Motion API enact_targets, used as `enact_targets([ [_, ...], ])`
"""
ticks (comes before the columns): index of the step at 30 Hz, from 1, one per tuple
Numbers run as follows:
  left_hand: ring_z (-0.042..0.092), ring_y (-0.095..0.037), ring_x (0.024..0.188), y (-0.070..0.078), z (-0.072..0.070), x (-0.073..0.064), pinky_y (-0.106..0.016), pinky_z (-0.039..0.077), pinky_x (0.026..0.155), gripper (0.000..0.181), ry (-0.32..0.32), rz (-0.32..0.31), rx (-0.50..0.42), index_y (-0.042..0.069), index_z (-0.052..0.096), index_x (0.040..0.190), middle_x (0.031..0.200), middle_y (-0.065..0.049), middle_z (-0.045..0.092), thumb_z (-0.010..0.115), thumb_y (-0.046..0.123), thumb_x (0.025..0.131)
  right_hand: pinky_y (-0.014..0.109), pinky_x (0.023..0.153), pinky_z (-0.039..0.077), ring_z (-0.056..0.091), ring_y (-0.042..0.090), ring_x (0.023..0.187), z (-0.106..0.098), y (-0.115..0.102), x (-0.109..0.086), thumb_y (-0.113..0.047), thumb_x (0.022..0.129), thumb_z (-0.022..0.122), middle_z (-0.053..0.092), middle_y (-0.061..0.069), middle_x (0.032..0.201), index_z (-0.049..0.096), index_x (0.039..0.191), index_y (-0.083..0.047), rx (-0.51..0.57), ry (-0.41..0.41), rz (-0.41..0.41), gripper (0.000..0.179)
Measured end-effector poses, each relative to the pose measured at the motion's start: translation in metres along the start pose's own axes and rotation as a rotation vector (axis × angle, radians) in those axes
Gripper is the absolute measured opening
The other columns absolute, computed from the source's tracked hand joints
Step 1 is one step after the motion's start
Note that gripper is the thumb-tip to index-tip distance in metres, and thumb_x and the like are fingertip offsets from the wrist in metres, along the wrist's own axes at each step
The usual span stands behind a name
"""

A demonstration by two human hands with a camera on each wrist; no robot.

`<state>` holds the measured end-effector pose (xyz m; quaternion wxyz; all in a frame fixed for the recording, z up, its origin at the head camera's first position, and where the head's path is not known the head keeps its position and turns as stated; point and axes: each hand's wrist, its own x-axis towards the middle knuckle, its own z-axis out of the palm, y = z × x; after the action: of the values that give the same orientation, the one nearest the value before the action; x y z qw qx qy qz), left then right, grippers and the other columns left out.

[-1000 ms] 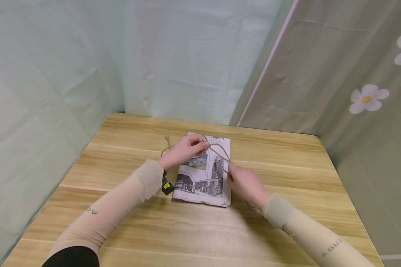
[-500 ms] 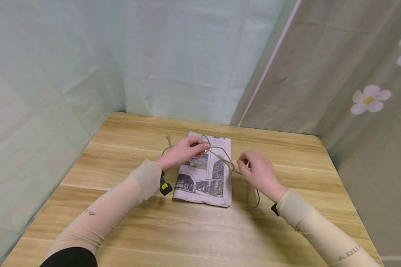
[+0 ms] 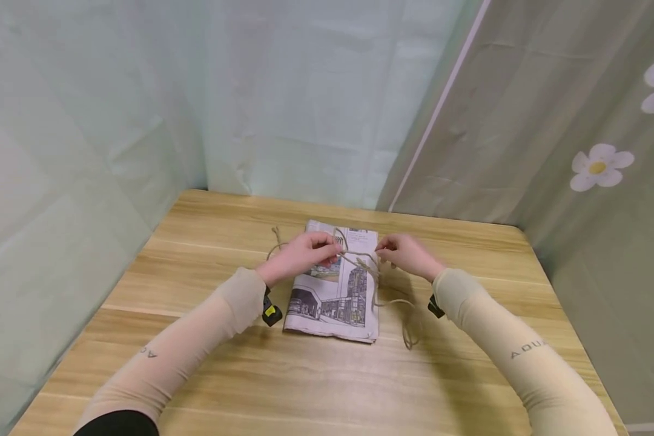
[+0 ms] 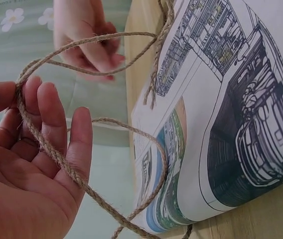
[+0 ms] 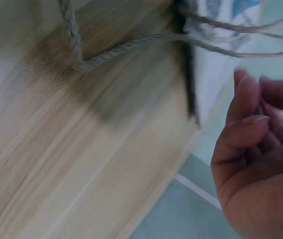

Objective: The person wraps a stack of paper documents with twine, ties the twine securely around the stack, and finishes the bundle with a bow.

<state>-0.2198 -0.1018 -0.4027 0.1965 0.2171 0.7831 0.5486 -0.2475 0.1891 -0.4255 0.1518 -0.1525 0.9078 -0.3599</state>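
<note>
My left hand (image 3: 305, 253) pinches brown jute twine (image 4: 57, 157) between thumb and fingers, above a folded newspaper (image 3: 332, 315). From the pinch, a loop of the twine stretches toward the newspaper's right edge in the head view. Close to that edge is my right hand (image 3: 409, 253), its fingers loosely bent. In the right wrist view the right fingertips (image 5: 241, 77) lie near the twine, apart from it, with nothing seen between them. A frayed twine end hangs over the printed page in the left wrist view.
A loose tail of twine (image 3: 409, 333) lies on the wooden table (image 3: 327, 387) to the newspaper's right. Another twine end (image 3: 275, 233) sticks out at its left. Curtains (image 3: 305, 109) hang behind and beside the table, one printed with flowers (image 3: 599, 168).
My right hand drew twine rightward, let go of it, then moved back up and left toward the loop. The left hand has kept its pinch. More twine tail now lies right of the newspaper.
</note>
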Motion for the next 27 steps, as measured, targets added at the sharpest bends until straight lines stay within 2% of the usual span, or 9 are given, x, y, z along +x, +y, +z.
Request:
enact_targets([
  [3, 0.064, -0.037, 0.096, -0.001, 0.003, 0.0, -0.059, 0.051, 0.092, 0.029, -0.006, -0.004, 0.009, 0.008, 0.069, 0.099, 0.1, -0.015, 0.067, 0.059, 0.035, 0.105, 0.039, 0.064, 0.056, 0.064, 0.026, 0.071, 0.007, 0.003, 0.011, -0.016, 0.099, 0.069, 0.069, 0.008, 0.083, 0.07, 0.099, -0.004, -0.007, -0.079, 0.034, 0.012],
  [6, 0.065, -0.033, 0.096, -0.002, 0.004, 0.0, -0.058, 0.051, 0.093, 0.029, -0.004, -0.011, 0.006, 0.009, 0.069, 0.1, 0.101, -0.014, 0.067, 0.059, 0.035, 0.105, 0.034, 0.065, 0.054, 0.061, 0.019, 0.07, 0.013, 0.003, 0.018, -0.018, 0.094, 0.074, 0.068, 0.003, 0.08, 0.071, 0.093, -0.007, -0.101, -0.126, 0.035, 0.011],
  [11, 0.066, -0.026, 0.092, -0.003, 0.002, 0.001, -0.058, 0.051, 0.094, 0.026, 0.01, -0.001, 0.001, 0.011, 0.07, 0.099, 0.104, -0.018, 0.068, 0.06, 0.035, 0.105, 0.034, 0.075, 0.052, 0.06, 0.016, 0.078, 0.02, 0.003, 0.022, -0.016, 0.092, 0.072, 0.068, -0.001, 0.084, 0.072, 0.091, -0.01, -0.305, -0.154, -0.029, 0.006],
  [14, 0.066, -0.025, 0.091, -0.002, 0.0, 0.002, -0.058, 0.051, 0.094, 0.026, 0.006, -0.003, -0.002, 0.012, 0.07, 0.099, 0.105, -0.019, 0.068, 0.06, 0.036, 0.105, 0.036, 0.075, 0.052, 0.06, 0.017, 0.078, 0.02, 0.001, 0.021, -0.016, 0.094, 0.069, 0.067, 0.0, 0.085, 0.07, 0.093, -0.01, -0.319, -0.14, -0.036, 0.006],
  [17, 0.066, -0.029, 0.094, -0.003, -0.001, 0.002, -0.057, 0.052, 0.095, 0.026, 0.002, -0.01, -0.022, 0.011, 0.071, 0.1, 0.108, -0.023, 0.067, 0.06, 0.035, 0.105, 0.035, 0.071, 0.051, 0.06, 0.02, 0.079, 0.016, 0.001, 0.018, -0.012, 0.095, 0.066, 0.066, 0.004, 0.087, 0.067, 0.094, -0.006, -0.237, -0.057, -0.053, 0.006],
  [22, 0.065, -0.039, 0.102, -0.004, -0.003, 0.0, -0.057, 0.051, 0.097, 0.025, 0.013, -0.028, -0.052, 0.01, 0.071, 0.104, 0.109, -0.021, 0.067, 0.061, 0.033, 0.105, 0.039, 0.075, 0.053, 0.062, 0.027, 0.089, -0.007, 0.001, 0.006, -0.003, 0.094, 0.061, 0.067, 0.013, 0.097, 0.063, 0.108, 0.002, -0.07, 0.173, -0.075, 0.015],
  [27, 0.064, -0.041, 0.106, -0.004, -0.004, -0.001, -0.056, 0.051, 0.097, 0.025, 0.017, -0.03, -0.066, 0.009, 0.07, 0.105, 0.106, -0.014, 0.069, 0.06, 0.032, 0.105, 0.046, 0.084, 0.053, 0.063, 0.031, 0.1, -0.048, 0.011, -0.02, -0.012, 0.101, 0.056, 0.067, 0.016, 0.111, 0.062, 0.129, 0.001, -0.07, 0.325, -0.023, 0.031],
])
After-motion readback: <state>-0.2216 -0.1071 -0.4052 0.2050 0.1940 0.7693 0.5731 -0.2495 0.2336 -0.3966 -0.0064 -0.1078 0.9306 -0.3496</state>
